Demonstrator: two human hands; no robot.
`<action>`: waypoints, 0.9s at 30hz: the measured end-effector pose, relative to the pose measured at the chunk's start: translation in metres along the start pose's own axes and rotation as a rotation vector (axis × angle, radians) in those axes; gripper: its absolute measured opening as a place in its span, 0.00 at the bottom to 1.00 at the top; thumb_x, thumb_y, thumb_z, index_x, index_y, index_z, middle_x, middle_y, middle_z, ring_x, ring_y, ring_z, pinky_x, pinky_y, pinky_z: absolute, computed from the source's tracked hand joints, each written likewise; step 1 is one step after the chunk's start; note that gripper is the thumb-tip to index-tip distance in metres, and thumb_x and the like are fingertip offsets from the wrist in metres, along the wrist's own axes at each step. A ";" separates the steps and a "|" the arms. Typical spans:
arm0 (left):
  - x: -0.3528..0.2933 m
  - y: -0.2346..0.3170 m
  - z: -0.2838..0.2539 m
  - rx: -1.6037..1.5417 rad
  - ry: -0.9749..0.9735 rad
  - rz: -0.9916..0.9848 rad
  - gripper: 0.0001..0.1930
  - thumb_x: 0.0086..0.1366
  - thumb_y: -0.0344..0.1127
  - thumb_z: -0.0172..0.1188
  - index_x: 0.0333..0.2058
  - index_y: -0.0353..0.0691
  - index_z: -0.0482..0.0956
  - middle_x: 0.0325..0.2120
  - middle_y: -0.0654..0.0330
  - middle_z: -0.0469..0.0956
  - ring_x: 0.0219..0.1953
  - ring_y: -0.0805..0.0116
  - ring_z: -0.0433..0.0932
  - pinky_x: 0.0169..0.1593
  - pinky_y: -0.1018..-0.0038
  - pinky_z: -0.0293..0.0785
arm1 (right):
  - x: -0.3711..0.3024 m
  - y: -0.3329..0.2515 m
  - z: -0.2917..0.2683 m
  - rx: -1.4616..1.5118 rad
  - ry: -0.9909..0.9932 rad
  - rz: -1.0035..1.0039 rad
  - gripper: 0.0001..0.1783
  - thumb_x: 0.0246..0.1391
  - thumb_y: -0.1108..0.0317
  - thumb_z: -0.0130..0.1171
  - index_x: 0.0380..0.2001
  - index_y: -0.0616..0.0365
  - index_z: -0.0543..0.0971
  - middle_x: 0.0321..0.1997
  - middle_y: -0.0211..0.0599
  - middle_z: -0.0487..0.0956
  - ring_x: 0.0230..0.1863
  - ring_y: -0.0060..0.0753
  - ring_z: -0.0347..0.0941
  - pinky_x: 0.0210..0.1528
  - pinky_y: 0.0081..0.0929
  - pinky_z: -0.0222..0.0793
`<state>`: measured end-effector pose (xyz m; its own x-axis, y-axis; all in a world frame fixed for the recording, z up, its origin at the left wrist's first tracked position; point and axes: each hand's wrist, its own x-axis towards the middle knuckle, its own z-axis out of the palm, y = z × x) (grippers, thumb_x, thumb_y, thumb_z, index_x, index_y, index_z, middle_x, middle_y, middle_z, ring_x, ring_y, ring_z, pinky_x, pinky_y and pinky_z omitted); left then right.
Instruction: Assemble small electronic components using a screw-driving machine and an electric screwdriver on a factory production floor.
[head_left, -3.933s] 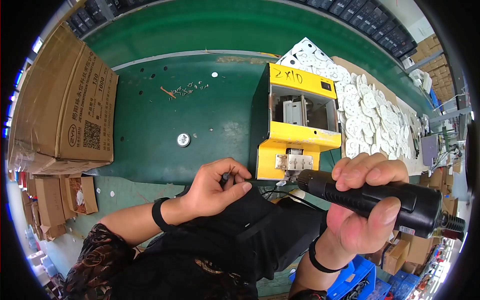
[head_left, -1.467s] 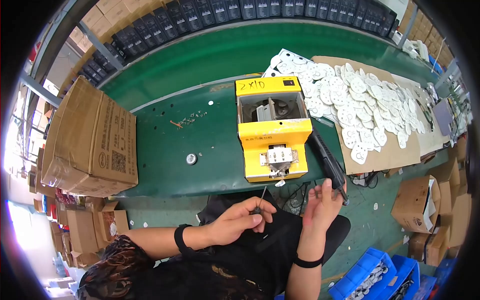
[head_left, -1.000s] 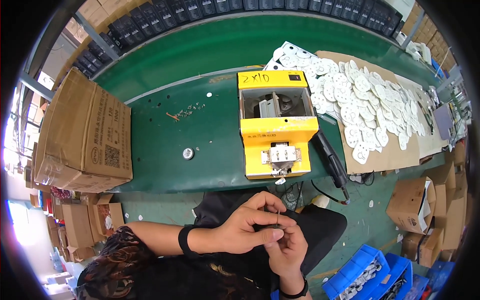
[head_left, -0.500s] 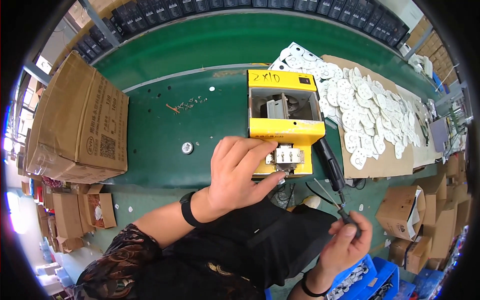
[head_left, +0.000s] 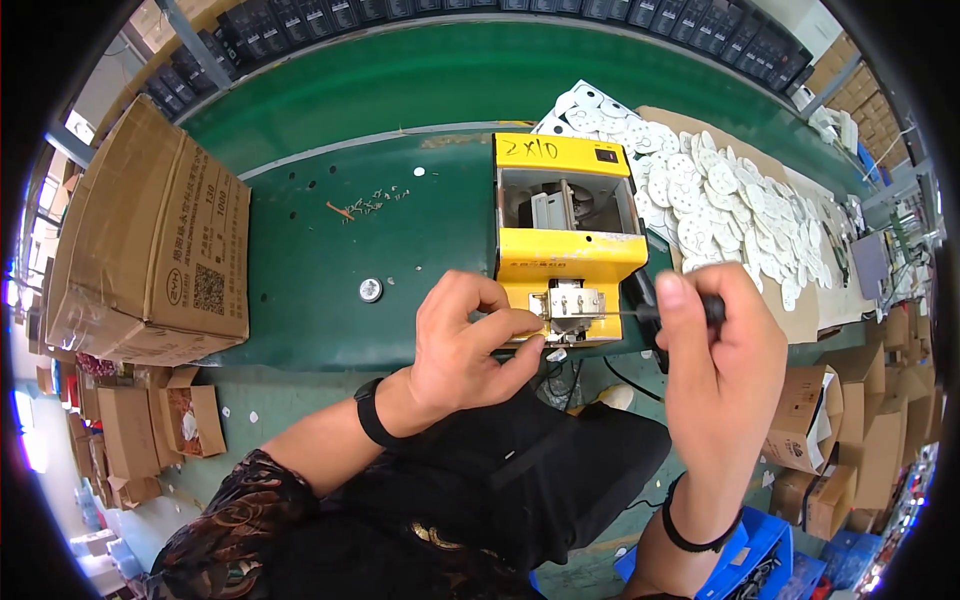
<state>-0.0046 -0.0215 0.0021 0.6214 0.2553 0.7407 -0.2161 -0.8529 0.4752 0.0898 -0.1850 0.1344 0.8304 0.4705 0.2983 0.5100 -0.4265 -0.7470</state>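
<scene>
Bright, fairly even light; shadows soft, darker inside the yellow machine [head_left: 570, 245]. Left rim blown out, purple fringing. Faint sheen on the far green strip [head_left: 420, 80]. Fisheye bows the big carton [head_left: 130, 240], corners black. Centre sharp, rim detail smeared.

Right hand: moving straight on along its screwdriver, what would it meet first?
Probably the metal bracket on the yellow machine; the right hand's screwdriver points at it, though depth leaves contact unclear.

Machine [head_left: 570, 248]: yellow paint, semi-gloss, scuffed. Front bracket [head_left: 577, 299]: bare shiny metal. Screwdriver [head_left: 714, 309]: thin metal shaft, dark plastic-looking handle. Table [head_left: 320, 265]: smooth green, slight sheen. Box [head_left: 130, 250]: matt cardboard, glossy tape. Discs [head_left: 735, 215]: smooth white, plastic-looking. Trousers [head_left: 580, 470]: matt black cloth.
</scene>
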 end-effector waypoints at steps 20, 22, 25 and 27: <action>0.005 0.011 0.010 -0.064 -0.037 -0.168 0.06 0.43 0.30 0.73 0.19 0.44 0.82 0.17 0.63 0.70 0.20 0.63 0.70 0.24 0.68 0.66 | 0.019 -0.004 0.013 -0.087 -0.087 -0.115 0.13 0.58 0.66 0.63 0.26 0.61 0.73 0.14 0.43 0.72 0.15 0.44 0.71 0.19 0.35 0.62; 0.005 0.012 0.010 -0.066 -0.031 -0.179 0.06 0.43 0.30 0.73 0.19 0.44 0.82 0.17 0.63 0.70 0.20 0.63 0.70 0.24 0.68 0.66 | 0.020 -0.003 0.014 -0.107 -0.088 -0.128 0.13 0.58 0.66 0.63 0.26 0.61 0.73 0.14 0.44 0.72 0.15 0.45 0.71 0.18 0.36 0.62; 0.004 0.012 0.010 -0.072 -0.030 -0.193 0.07 0.43 0.29 0.73 0.19 0.44 0.82 0.17 0.63 0.70 0.20 0.62 0.70 0.24 0.68 0.66 | 0.020 -0.003 0.016 -0.134 -0.093 -0.127 0.13 0.57 0.66 0.63 0.26 0.61 0.72 0.14 0.44 0.72 0.16 0.46 0.72 0.19 0.37 0.62; 0.003 0.011 0.009 -0.074 -0.035 -0.196 0.07 0.43 0.29 0.73 0.19 0.44 0.82 0.17 0.63 0.70 0.20 0.62 0.70 0.25 0.68 0.67 | 0.021 -0.002 0.017 -0.142 -0.091 -0.147 0.13 0.56 0.66 0.63 0.25 0.61 0.72 0.14 0.45 0.72 0.17 0.47 0.72 0.19 0.38 0.63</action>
<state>0.0018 -0.0343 0.0057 0.6823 0.3957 0.6148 -0.1430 -0.7524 0.6430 0.1020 -0.1610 0.1317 0.7248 0.6003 0.3381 0.6556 -0.4501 -0.6063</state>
